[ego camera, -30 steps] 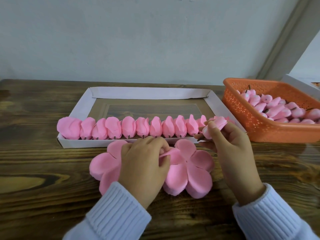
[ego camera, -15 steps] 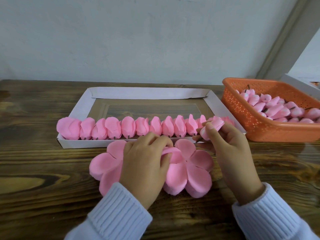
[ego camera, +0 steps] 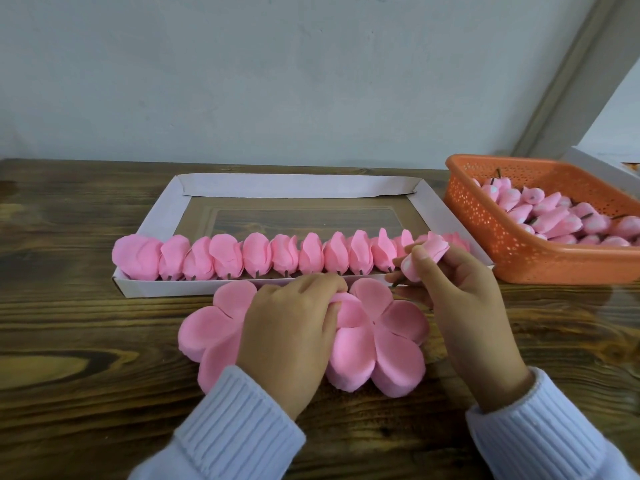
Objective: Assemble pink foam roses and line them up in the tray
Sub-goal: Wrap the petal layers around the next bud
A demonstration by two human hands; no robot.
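A white cardboard tray lies on the wooden table with a row of several pink foam roses along its near edge. In front of the tray sit two stacks of flat pink petal sheets. My left hand rests on the stacks, its fingertips pinching up the top petal sheet. My right hand holds a pink rose bud just above the tray's near right corner, thumb and fingers curled round it.
An orange perforated basket at the right holds several pink buds with dark stems. A white box edge shows behind it. The table meets a pale wall at the back.
My left fingertips have curled tighter on the top petal sheet, lifting its edge. The right hand with the bud has drifted slightly up and left.
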